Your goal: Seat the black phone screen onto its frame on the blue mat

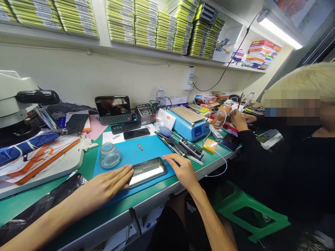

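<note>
Between both hands on the blue rubber work mat [146, 148] lies a flat, silvery rectangular phone body [147, 171], long axis running left to right and glinting under the lamp. Left hand [110, 184] lies flat, fingers together, tips touching its left end. Right hand [183, 169] rests open by its right end, holding nothing.

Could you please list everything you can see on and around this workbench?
phone: one, silver, on the blue mat between both hands
blue mat: one, on the green bench
glass jar: one, clear, on the mat's left
heating plate machine: one, blue, behind the mat
small monitor: one, black, at the wall
boxes: many, yellow-green, stacked on the shelf
co-worker: one, in black, seated right
left hand: flat, touching the phone
right hand: flat, beside the phone
</note>
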The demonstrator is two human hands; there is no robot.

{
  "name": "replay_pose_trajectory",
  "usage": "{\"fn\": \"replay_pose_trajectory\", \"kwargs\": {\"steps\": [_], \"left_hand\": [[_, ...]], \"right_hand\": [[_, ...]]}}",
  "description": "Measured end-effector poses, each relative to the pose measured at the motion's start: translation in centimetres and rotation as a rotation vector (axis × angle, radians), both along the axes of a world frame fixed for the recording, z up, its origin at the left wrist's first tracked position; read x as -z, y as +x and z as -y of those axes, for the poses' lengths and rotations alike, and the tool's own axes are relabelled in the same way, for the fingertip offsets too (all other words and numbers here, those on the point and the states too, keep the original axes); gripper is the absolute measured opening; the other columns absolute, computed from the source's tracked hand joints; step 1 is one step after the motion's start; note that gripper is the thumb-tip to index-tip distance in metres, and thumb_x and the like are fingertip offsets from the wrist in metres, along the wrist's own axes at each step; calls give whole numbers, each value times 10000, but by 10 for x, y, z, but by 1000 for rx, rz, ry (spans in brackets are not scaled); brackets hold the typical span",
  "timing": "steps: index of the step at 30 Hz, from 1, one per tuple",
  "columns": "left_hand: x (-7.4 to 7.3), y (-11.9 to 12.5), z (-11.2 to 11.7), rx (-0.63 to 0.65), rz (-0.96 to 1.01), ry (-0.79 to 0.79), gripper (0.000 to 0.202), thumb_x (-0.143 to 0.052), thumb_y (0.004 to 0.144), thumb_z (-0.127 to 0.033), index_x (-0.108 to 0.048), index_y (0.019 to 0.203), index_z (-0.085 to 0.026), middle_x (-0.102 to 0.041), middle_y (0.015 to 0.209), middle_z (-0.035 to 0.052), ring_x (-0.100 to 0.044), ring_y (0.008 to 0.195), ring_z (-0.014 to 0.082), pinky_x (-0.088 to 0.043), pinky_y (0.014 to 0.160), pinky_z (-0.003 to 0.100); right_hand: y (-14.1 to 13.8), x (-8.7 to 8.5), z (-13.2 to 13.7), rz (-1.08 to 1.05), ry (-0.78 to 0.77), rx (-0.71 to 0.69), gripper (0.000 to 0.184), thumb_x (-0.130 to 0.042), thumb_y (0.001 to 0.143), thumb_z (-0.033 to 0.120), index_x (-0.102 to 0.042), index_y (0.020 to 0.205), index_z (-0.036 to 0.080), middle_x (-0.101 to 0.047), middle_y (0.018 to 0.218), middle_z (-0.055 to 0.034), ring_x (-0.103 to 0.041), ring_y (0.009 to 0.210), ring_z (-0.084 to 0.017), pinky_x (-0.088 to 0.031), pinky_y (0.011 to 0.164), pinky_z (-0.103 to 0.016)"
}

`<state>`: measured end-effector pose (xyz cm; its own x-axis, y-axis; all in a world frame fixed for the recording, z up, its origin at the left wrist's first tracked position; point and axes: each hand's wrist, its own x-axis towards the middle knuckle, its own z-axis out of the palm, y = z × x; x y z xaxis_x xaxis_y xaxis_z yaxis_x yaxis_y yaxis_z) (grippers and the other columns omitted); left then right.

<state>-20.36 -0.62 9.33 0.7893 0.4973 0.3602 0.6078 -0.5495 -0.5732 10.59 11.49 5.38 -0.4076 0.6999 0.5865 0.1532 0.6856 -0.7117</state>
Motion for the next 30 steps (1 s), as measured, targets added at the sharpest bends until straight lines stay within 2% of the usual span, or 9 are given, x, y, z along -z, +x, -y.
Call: {"fn": "replay_pose_trajectory", "kwargs": {"steps": [8, 11, 15, 20, 26, 30], "left_hand": [[10, -7, -1, 17, 45, -46, 441, -324, 1117, -240, -615, 1420, -107, -531, 1509, 114, -621, 1321, 205, -585, 1027, 311], [10, -6, 0, 18, 32, -46, 434, -354, 1113, -257, -625, 1408, -90, -529, 1509, 135, -620, 1319, 225, -575, 1042, 331], [10, -3, 1, 26, 5, -18, 422, -355, 1101, -201, -644, 1377, -65, -537, 1490, 167, -618, 1320, 259, -573, 1037, 370], [12, -2, 1, 13, -27, -18, 414, -396, 1088, -187, -595, 1413, -26, -503, 1507, 211, -609, 1331, 294, -585, 1038, 405], [10, 0, -1, 20, -31, -15, 406, -407, 1087, -203, -652, 1366, -38, -531, 1474, 208, -631, 1297, 297, -629, 1001, 389], [6, 1, 0, 15, -45, -4, 436, -344, 1107, -219, -703, 1311, -80, -580, 1426, 171, -649, 1272, 259, -630, 997, 346]], "right_hand": [[0, -2, 2, 15, 4, 4, 255, -546, 1130, 304, -767, 1082, 185, -672, 1115, -15, -656, 1058, -184, -505, 946, -270], [-1, -2, 2, 16, 15, 4, 250, -543, 1135, 291, -767, 1094, 189, -672, 1113, -10, -656, 1062, -179, -510, 945, -273], [-2, 0, 2, 22, 50, 17, 229, -546, 1139, 269, -759, 1105, 194, -669, 1118, -4, -652, 1066, -172, -504, 956, -277], [-3, 1, 2, 51, 91, 4, 210, -541, 1142, 249, -737, 1090, 193, -665, 1114, 5, -647, 1055, -163, -492, 959, -274], [-5, -3, 4, 99, 117, 1, 226, -518, 1147, 247, -718, 1064, 181, -659, 1121, -12, -640, 1053, -176, -492, 952, -300], [-6, -3, 5, 111, 138, 9, 215, -517, 1143, 233, -711, 1064, 183, -656, 1114, -5, -635, 1044, -169, -480, 950, -294]]}}
